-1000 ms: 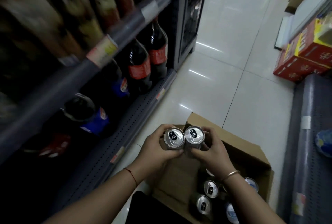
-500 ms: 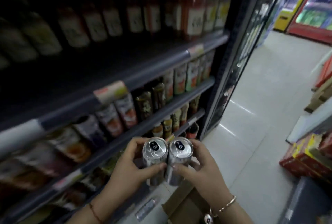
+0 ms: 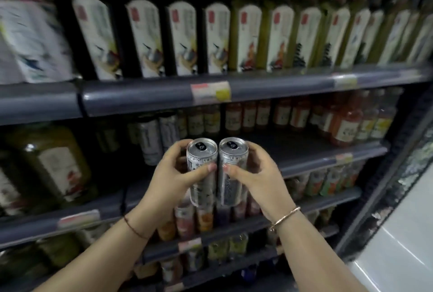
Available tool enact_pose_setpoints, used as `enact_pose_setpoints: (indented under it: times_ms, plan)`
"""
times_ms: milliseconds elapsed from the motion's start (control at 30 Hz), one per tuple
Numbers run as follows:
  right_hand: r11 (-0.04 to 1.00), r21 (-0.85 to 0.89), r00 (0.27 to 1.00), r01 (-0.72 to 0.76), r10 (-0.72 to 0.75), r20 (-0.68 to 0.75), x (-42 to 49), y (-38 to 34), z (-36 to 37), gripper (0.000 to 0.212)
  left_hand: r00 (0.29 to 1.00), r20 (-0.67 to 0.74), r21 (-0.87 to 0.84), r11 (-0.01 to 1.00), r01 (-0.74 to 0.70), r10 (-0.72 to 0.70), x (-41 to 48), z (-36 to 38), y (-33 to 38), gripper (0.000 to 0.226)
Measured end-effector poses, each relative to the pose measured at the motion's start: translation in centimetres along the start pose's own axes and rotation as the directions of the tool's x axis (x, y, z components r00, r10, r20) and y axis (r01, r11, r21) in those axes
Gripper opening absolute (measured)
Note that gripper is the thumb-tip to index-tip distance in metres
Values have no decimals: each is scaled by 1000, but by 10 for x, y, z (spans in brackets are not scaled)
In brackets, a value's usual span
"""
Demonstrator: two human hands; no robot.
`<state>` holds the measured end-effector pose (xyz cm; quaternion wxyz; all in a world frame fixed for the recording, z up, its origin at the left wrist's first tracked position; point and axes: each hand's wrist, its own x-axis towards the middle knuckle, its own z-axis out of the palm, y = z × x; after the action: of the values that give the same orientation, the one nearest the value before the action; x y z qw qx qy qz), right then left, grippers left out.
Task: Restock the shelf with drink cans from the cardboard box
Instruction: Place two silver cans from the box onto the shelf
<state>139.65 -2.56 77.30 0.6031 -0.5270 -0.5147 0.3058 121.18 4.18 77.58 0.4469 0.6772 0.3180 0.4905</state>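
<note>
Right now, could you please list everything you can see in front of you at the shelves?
Silver cans: two, silver with dark print, upright side by side, held in front of the second shelf.
Tall bottles: a full row, white labels with red marks, top shelf; number unclear.
Slim cans on shelf: at least two, silver-grey, second shelf behind the held cans.
Small bottles: many, orange-red and yellowish, second shelf right.
Large jar: one, yellow-green, second shelf left.
Lower drinks: many, mixed colours, blurred, lower shelves.
Shelf rails: grey, with price tags.
Bracelet: one, metal, right wrist.
String: one, red, left wrist.
Left hand: around the left can.
Right hand: around the right can.
</note>
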Motion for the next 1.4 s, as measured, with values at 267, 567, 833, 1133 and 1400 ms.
enact_pose_setpoints:
  times_ms: [267, 567, 833, 1133, 1400]
  plan:
    - [999, 24, 993, -26, 23, 112, 78, -1, 96, 46, 970, -233, 102, 990, 98, -72, 41, -84, -8, 51]
    - [996, -60, 990, -70, 77, 116, 110, 38, 127, 68, 945, -288, 105, 976, 191, -154, 59, -103, -53, 43]
    - [997, -26, 987, -78, 81, 137, 115, 44, 131, 61, 945, -278, 115, 971, 209, -170, 63, -104, -61, 43]
    - [993, -99, 975, -58, 78, 207, 101, 42, 121, 77, 952, -292, 163, 977, 140, -88, 53, -100, -60, 70]
    - [979, -188, 983, -72, 101, 152, 41, 39, 62, 41, 948, -317, 419, 900, 121, 20, -8, -89, -54, 82]
